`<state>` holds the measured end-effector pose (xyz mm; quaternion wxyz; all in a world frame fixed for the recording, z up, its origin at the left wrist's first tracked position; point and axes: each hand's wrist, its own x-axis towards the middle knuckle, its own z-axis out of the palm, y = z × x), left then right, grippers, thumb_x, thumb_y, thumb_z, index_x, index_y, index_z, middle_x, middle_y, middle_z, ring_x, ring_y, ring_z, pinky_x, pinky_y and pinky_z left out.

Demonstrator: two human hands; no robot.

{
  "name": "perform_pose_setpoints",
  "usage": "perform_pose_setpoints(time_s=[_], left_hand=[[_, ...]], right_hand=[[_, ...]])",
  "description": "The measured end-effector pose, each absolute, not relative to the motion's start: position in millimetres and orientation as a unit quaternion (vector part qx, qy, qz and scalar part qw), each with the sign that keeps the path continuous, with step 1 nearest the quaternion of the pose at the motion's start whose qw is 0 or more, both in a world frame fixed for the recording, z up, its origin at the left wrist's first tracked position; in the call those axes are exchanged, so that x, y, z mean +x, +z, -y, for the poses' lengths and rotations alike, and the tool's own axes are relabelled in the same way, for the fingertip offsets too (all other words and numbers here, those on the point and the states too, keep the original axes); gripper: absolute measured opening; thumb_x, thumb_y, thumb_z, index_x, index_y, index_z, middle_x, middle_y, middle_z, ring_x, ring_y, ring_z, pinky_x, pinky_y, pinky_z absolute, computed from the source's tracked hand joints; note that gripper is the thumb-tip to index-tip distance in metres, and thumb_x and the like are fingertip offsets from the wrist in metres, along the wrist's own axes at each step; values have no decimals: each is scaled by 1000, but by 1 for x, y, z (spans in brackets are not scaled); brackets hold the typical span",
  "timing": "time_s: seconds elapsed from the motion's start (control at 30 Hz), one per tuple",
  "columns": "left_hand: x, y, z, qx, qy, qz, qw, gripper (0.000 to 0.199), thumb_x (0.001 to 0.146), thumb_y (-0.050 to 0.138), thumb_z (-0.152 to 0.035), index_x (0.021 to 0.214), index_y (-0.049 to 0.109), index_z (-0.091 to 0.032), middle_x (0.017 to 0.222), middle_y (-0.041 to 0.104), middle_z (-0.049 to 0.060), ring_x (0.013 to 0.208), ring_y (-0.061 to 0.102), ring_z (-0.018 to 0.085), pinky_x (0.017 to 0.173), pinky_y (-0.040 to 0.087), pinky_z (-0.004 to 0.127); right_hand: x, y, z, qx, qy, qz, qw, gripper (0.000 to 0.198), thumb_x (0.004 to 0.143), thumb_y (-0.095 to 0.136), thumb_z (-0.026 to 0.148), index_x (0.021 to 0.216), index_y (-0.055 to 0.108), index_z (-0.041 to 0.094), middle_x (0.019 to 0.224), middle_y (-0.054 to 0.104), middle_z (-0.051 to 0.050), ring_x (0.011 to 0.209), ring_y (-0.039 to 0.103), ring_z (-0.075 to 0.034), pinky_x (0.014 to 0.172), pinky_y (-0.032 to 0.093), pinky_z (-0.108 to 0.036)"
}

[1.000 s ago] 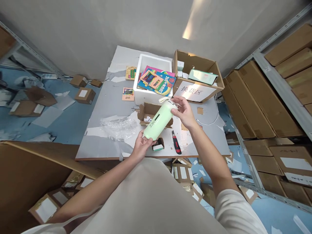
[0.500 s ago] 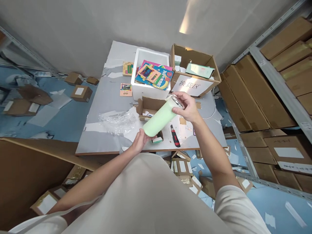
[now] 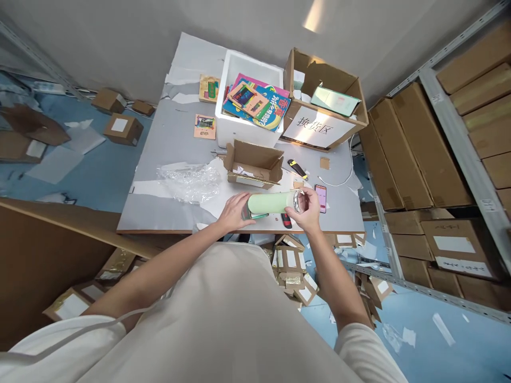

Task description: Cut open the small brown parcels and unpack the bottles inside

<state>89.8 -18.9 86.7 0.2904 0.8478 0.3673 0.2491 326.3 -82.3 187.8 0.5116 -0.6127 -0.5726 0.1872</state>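
A pale green bottle (image 3: 269, 203) with a shiny metal cap (image 3: 298, 201) lies level between my two hands above the front of the table. My right hand (image 3: 309, 210) is closed around the capped end. At the other end, the fingers of my left hand (image 3: 235, 211) are closed about the bottle's base. Just below the bottle shows the green edge of a small box (image 3: 260, 216), mostly hidden; whether my left hand touches it I cannot tell. A red and black utility knife (image 3: 286, 221) lies partly behind the bottle. Beyond the bottle stands an open brown carton (image 3: 255, 165).
Books (image 3: 259, 103) fill a white foam box (image 3: 235, 127) at the back, beside a labelled cardboard box (image 3: 323, 127). Bubble wrap (image 3: 189, 182) lies left; a yellow-black cutter (image 3: 297, 169) and a phone (image 3: 320, 198) lie right. Shelving (image 3: 455, 127) stands right, with parcels (image 3: 291, 260) on the floor.
The bottle has turned from a slant to nearly level and come lower, its cap end swinging down towards me. Both hands moved with it, and the view has shifted.
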Motion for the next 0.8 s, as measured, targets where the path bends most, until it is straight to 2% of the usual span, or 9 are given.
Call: perform_pose_setpoints(time_s=[0.23,0.47,0.57,0.7,0.8], left_hand=[[85,79,18,835,249,-391,296,74,63,74,-38,129,46,-17,129,56,15,124,50,32,105,39,46],[85,82,19,824,259,-387,323,72,64,74,-37,127,45,-19,126,57,13,119,54,30,101,44,45],[85,83,18,824,260,-375,336,70,64,74,-35,126,45,-18,123,57,13,116,55,29,99,46,44],[84,85,17,820,265,-366,352,68,64,72,-31,124,45,-18,122,57,12,115,56,27,98,47,42],[83,84,16,815,267,-365,362,67,62,71,-28,124,45,-18,122,56,12,114,56,27,98,47,41]], right_hand=[[326,192,92,-594,169,659,429,68,61,80,49,116,48,23,111,58,-11,103,59,-28,84,53,-44],[315,224,61,-485,238,808,237,63,74,74,47,125,47,23,119,58,-13,109,57,-28,89,49,-43],[302,211,43,-453,247,841,166,62,74,75,43,126,47,22,121,57,-13,110,55,-28,90,46,-42],[290,173,30,-437,199,876,44,61,70,79,36,122,52,17,114,61,-14,107,51,-30,89,39,-42],[290,151,28,-431,180,884,13,66,69,79,43,124,53,17,119,58,-16,109,48,-32,90,36,-43]])
